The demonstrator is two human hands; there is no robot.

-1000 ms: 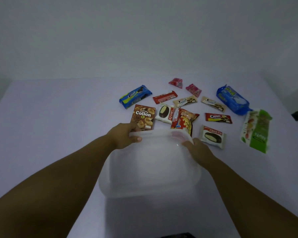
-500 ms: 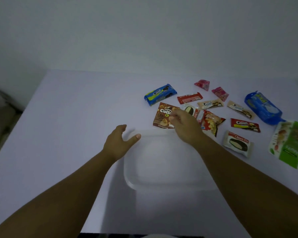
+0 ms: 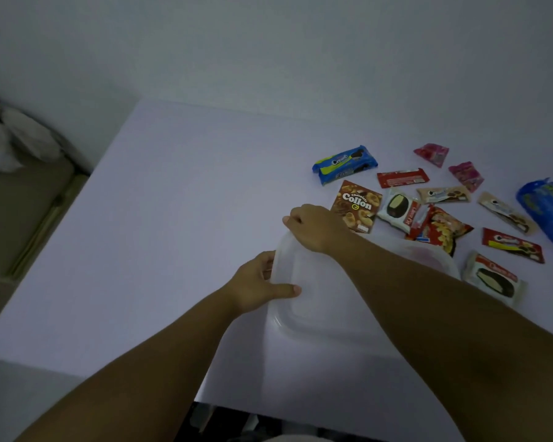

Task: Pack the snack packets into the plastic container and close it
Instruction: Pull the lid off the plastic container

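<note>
Plastic container (image 3: 316,301) on counter (image 3: 173,250), lid on. Left hand (image 3: 259,285) grip clamps near-left rim; right hand (image 3: 316,228) grip pinches far-left lid corner. Snack packets (image 3: 358,205) lie beyond, rightward, nearer right hand.

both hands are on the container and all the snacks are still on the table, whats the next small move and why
Probably peel the lid off: the right hand pinches its far left corner while the left hand steadies the plastic container at its side. The packets, like the Collon box, all lie outside, so it must be opened first.
</note>
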